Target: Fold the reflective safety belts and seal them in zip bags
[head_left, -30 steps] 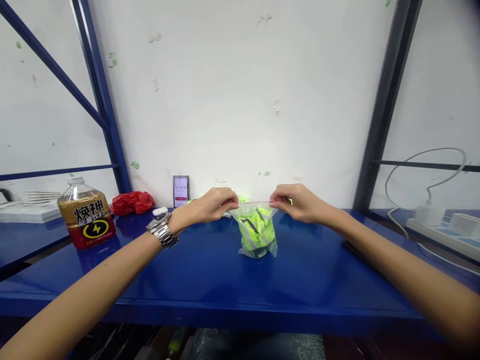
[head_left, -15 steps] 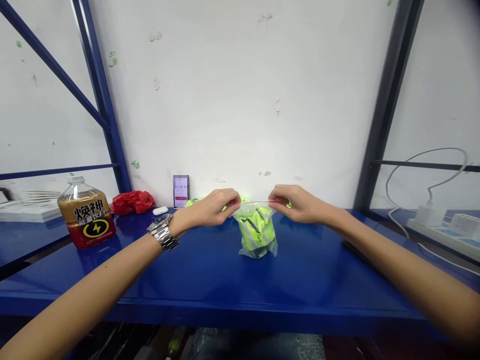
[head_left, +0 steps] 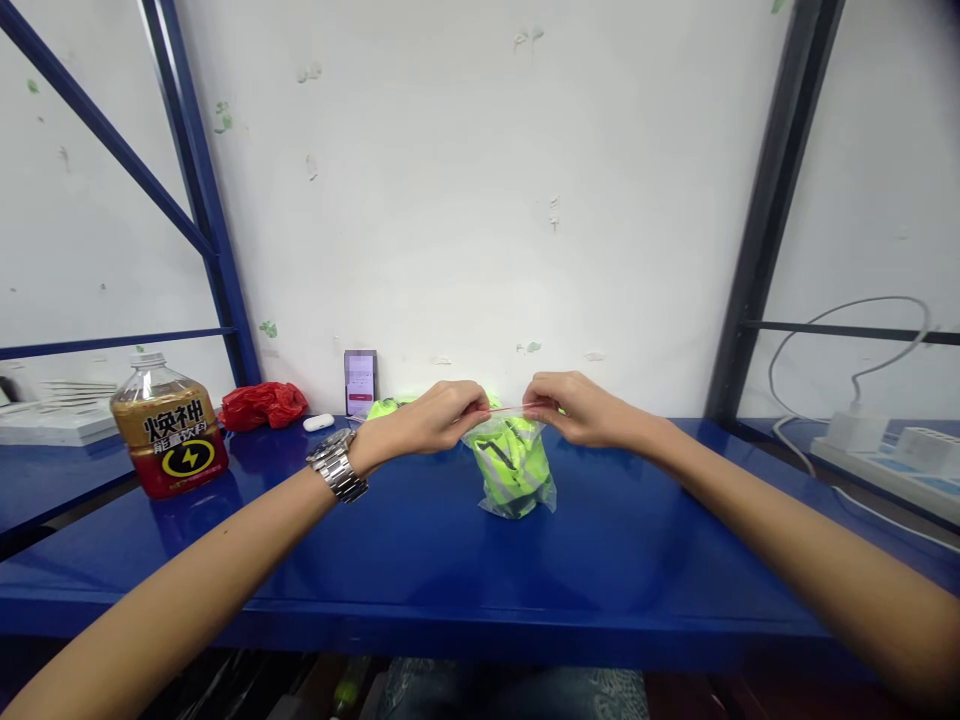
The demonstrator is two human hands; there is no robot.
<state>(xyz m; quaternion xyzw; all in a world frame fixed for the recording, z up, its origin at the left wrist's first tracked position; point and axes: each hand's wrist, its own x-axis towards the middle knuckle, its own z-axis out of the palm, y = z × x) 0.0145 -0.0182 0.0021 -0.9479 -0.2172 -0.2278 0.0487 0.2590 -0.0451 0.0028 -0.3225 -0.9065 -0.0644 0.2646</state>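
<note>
Two bare forearms reach forward over a glossy blue table (head_left: 450, 570), slanting inward from the lower corners so that the hands nearly meet near the middle of the view. The left arm rises from the lower left, a silver metal watch (head_left: 339, 465) on its wrist; beyond the watch, the left hand (head_left: 435, 418) points to the right, its back facing up and toward the camera, the fingers curled. Its thumb and fingertips are pressed together on the left part of the top edge of a clear bag (head_left: 547, 494). The right arm comes in from the lower right, and the right hand (head_left: 576, 410) nearly mirrors the left, wrist slightly bent, fingers folded inward, thumb and fingertips closed on the right part of the same edge. A short stretch of the edge, with a thin red line along it, runs level between the two pinches. The bag hangs upright below the hands, bunched around yellow-green cloth (head_left: 517, 462) with grey stripes; whether its base touches the table cannot be told. Behind the left hand lies more yellow-green material (head_left: 385, 407), partly hidden. Farther left are an upright phone (head_left: 361, 383) near the wall, a small white case (head_left: 319, 422), a crumpled red plastic bag (head_left: 264, 404) and a large bottle (head_left: 174, 430) with a gold and red label. A white cable (head_left: 796, 445) curves at the far right.
</note>
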